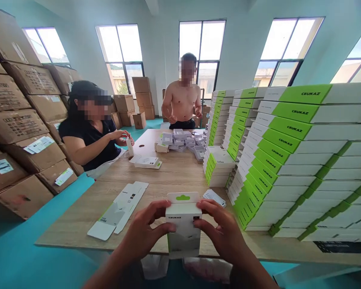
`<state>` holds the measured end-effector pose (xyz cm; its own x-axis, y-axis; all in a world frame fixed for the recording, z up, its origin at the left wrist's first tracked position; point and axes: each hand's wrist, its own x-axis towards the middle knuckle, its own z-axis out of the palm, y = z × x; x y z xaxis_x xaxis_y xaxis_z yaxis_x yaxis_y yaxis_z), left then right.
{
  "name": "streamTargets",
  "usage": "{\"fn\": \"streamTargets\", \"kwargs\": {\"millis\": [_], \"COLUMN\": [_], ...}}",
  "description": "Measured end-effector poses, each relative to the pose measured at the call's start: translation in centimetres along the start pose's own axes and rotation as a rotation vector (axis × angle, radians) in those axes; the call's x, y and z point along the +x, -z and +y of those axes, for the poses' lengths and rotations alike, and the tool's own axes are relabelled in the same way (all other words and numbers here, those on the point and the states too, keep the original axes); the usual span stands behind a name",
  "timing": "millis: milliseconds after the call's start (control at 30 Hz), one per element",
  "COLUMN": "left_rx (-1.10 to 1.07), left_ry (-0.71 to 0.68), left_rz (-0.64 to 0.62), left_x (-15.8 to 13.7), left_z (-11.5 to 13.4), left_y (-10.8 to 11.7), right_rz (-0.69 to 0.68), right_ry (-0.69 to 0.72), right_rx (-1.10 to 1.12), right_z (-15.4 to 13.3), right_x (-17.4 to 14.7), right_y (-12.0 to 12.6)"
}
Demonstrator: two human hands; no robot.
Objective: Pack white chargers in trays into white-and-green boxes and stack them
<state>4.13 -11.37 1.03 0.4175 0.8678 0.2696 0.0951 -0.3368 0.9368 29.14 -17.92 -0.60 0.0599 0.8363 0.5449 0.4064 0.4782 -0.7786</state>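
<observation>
Upright at the table's near edge is a small white and grey carton [184,235] with a hang tab on top. Its tab has a green slot shape, and the lid below looks closed. My left hand [147,226] grips the carton's left side, thumb on the front and fingers at the top edge. On the opposite side my right hand [221,228] pinches it the same way. Left of my hands lies a flat unfolded carton [118,210]. Just behind my right hand rest white printed leaflets [214,196].
Tall stacks of white and green boxes [276,160] crowd the right side. Across the wooden table [87,222] lie a heap of grey plastic packs [180,138] and some white cartons [147,161]. Two people sit or stand beyond. Brown cardboard boxes [18,120] are piled at left.
</observation>
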Motion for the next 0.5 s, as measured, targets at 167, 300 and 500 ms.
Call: {"fn": "streamTargets", "kwargs": {"millis": [167, 300, 500], "left_rx": [0.363, 0.603, 0.449], "left_ry": [-0.352, -0.571, -0.387], "left_rz": [-0.167, -0.532, -0.13], "left_x": [0.4, 1.2, 4.0], "left_z": [-2.0, -4.1, -7.0], "left_y": [0.5, 0.2, 1.0], "right_rz": [-0.115, -0.157, -0.026], "right_ry": [-0.453, -0.477, -0.46], "right_rx": [0.371, 0.047, -0.366], "right_z": [1.9, 5.4, 10.5], "right_x": [-0.3, -0.3, 1.5], "right_y": [-1.9, -2.6, 2.8]}}
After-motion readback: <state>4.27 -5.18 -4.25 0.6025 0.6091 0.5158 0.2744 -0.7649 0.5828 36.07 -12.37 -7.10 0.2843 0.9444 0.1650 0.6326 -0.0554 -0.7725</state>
